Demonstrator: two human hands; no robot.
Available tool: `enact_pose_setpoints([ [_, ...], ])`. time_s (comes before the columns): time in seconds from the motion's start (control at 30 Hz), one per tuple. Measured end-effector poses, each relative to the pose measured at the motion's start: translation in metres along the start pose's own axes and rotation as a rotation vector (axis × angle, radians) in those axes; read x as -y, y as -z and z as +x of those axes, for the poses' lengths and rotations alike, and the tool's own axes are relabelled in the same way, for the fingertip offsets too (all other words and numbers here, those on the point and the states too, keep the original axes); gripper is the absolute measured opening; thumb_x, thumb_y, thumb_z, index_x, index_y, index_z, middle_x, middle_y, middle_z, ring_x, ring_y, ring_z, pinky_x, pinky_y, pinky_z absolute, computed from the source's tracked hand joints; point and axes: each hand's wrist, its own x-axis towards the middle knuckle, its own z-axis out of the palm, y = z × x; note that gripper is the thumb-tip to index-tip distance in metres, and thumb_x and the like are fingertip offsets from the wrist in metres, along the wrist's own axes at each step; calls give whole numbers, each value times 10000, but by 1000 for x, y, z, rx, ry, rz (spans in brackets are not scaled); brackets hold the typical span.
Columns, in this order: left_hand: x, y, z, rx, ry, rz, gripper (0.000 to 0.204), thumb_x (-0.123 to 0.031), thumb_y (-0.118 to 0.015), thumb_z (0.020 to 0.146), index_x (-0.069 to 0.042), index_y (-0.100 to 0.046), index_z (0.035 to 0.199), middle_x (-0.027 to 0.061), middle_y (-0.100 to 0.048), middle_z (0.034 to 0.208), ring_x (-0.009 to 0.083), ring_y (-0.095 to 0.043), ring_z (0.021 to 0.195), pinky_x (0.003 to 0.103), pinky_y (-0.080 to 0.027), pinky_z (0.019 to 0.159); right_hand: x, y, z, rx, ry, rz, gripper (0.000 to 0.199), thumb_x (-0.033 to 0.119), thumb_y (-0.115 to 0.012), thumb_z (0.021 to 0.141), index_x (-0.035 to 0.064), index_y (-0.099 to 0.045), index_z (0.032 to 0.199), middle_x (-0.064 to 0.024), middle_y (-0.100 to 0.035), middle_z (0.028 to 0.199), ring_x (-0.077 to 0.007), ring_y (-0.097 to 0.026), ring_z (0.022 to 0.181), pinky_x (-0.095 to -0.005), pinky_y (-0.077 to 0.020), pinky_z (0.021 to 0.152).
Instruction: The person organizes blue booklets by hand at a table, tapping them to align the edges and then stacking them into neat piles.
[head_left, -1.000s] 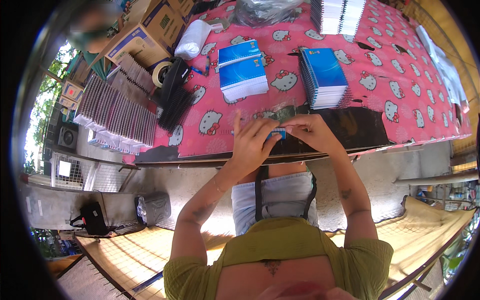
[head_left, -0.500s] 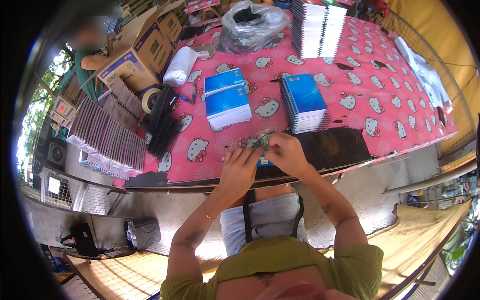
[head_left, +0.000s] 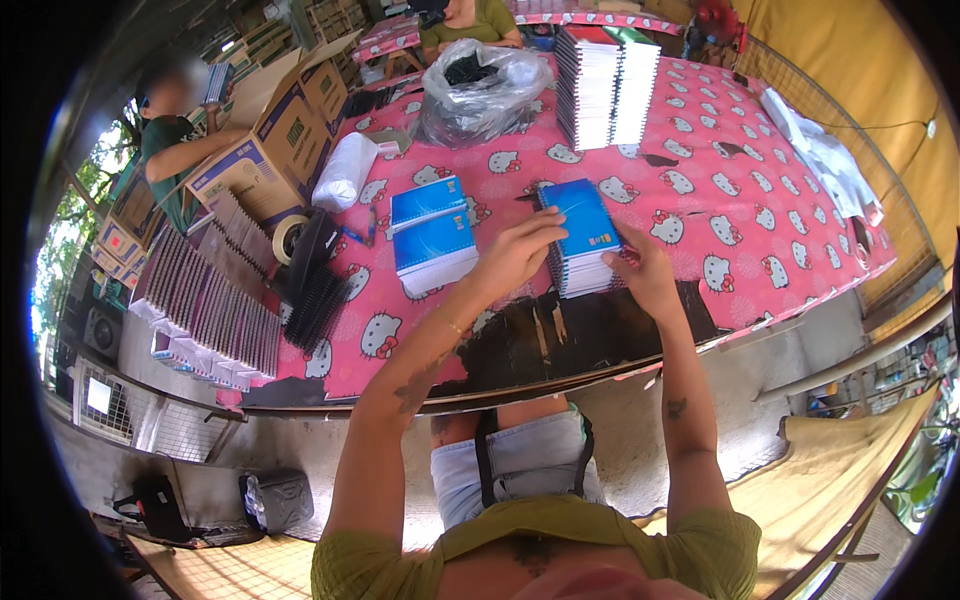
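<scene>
A blue-covered spiral notebook (head_left: 575, 215) lies on top of a stack of notebooks (head_left: 588, 277), square with the pile. My left hand (head_left: 522, 250) grips its left edge, fingertips over the cover. At the lower right corner, my right hand (head_left: 645, 272) is closed with its thumb along the front side; how much of the pile it holds I cannot tell. Left of my hands are blue notebooks (head_left: 435, 245) in two stacks without visible coils.
Tall white-paged spiral notebooks (head_left: 590, 95) stand at the back beside a clear plastic bag (head_left: 480, 95). On the left are bound notebooks (head_left: 205, 300), black coils (head_left: 318, 305), a tape roll (head_left: 290, 240) and a cardboard box (head_left: 255, 165). A co-worker's arm (head_left: 200, 155) reaches to the box.
Both my hands have moved from the table's front edge, where they worked over a small blue item, forward to the right-hand notebook stack. The view has shifted slightly.
</scene>
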Motion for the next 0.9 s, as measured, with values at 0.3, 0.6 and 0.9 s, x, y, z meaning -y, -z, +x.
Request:
enact_pose_setpoints([
  [0.3, -14, 12, -4, -45, 11, 109, 244, 32, -643, 823, -18, -681, 1059, 153, -638, 1238, 331, -578, 1224, 408, -506, 994, 35, 8, -13, -211, 201, -306, 584, 66, -755, 796, -51, -530, 1321, -230, -653, 1175, -348, -640, 1100, -406, -471, 978],
  [0.6, 14, 95, -123, 46, 193, 780, 428, -34, -670, 767, -35, -643, 1194, 149, -655, 1146, 360, -611, 1098, 438, -519, 910, -68, -122, -211, 620, 212, 292, 348, 21, -682, 837, 70, -639, 1178, -113, -663, 1086, -301, -634, 1018, -403, -500, 892],
  [0.9, -86, 96, -106, -146, 188, 652, 397, 42, -595, 760, -50, -645, 1143, 91, -620, 1051, 255, -587, 939, 469, -412, 937, -41, -96, -251, 518, -200, -410, 532, 356, -700, 855, 112, -566, 1309, -188, -519, 1356, -369, -571, 1154, -405, -494, 935],
])
